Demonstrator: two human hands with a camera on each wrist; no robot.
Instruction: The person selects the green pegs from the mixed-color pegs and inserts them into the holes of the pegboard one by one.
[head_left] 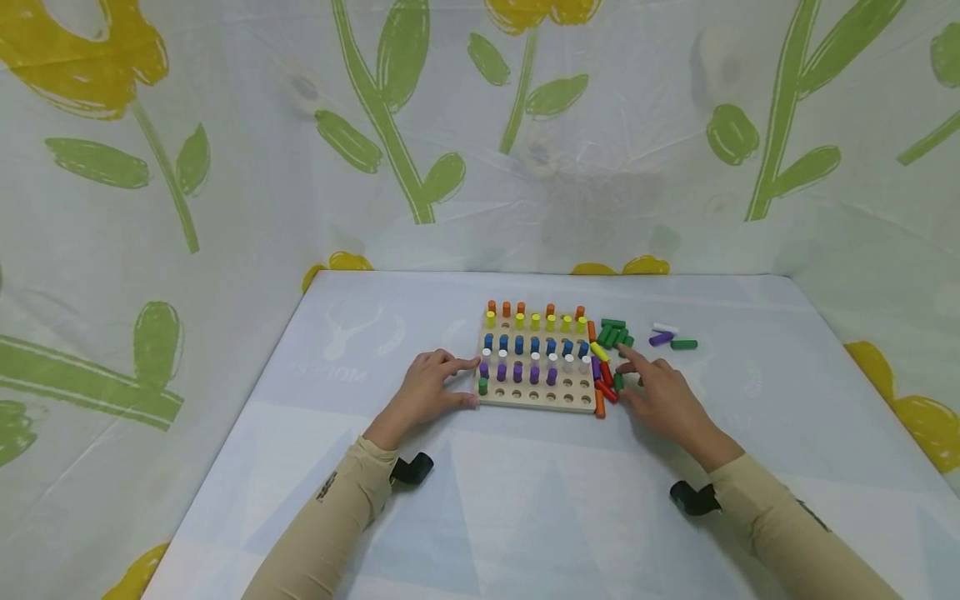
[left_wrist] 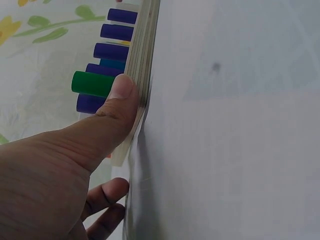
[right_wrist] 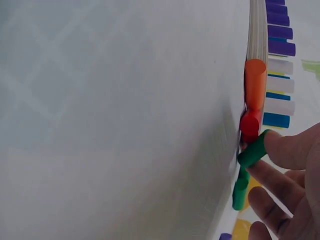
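Note:
A wooden pegboard [head_left: 536,398] stands on the table with rows of orange, yellow, blue, white and purple pegs upright in it. One green peg [left_wrist: 92,83] stands in its front left corner. My left hand [head_left: 429,387] rests against the board's left side, thumb at the front corner beside that peg, index finger farther back. On the right, my right hand [head_left: 670,402] pinches a loose green peg [right_wrist: 253,149] between thumb and a finger. That peg tilts, its upper end at the thumb, its lower end close to the table.
Loose red pegs [head_left: 607,391], orange pegs [head_left: 600,406] and a yellow peg [head_left: 599,352] lie along the board's right edge. Behind my right hand is a pile of green pegs [head_left: 613,337]. Farther right lie a white peg [head_left: 665,328], a purple peg [head_left: 661,339] and another green peg [head_left: 684,344].

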